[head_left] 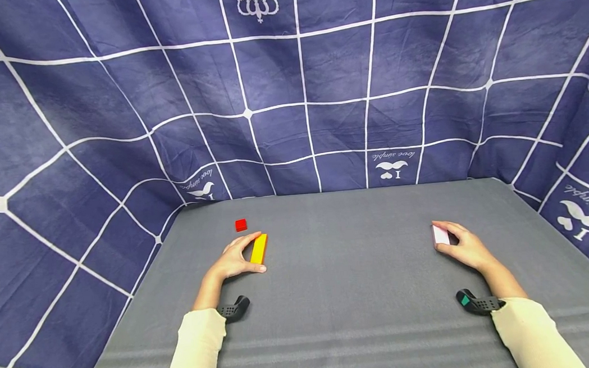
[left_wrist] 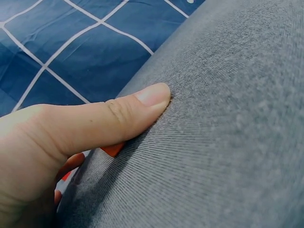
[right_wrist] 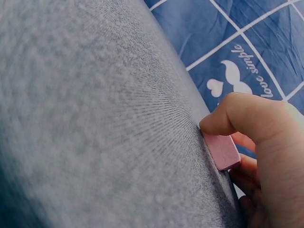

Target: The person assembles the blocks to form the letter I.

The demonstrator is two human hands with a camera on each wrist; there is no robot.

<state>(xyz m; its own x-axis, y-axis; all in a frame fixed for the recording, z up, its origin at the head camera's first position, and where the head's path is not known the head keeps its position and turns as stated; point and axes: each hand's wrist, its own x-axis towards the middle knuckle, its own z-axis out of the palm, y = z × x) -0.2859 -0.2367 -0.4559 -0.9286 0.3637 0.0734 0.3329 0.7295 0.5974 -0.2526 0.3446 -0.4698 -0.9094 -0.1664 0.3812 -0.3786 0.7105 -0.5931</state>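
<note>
On the left of the grey tabletop, my left hand [head_left: 232, 261] spans a long yellow block [head_left: 260, 248], thumb at its near end and fingertips at its far end. The block's side [left_wrist: 113, 149] shows orange-red under the thumb in the left wrist view; the thumb hides most of it. Just beyond those fingers lies a small red block [head_left: 241, 225]. Far to the right, my right hand [head_left: 464, 247] pinches a pale pink block [head_left: 440, 235] between thumb and fingers. The right wrist view shows this pink block [right_wrist: 221, 151] low against the cloth surface.
A grey cloth covers the table [head_left: 351, 282]. Behind it and along both sides hangs a dark blue curtain [head_left: 336, 125] with white grid lines. Black straps with camera mounts sit on the left wrist [head_left: 235, 309] and the right wrist [head_left: 479, 303].
</note>
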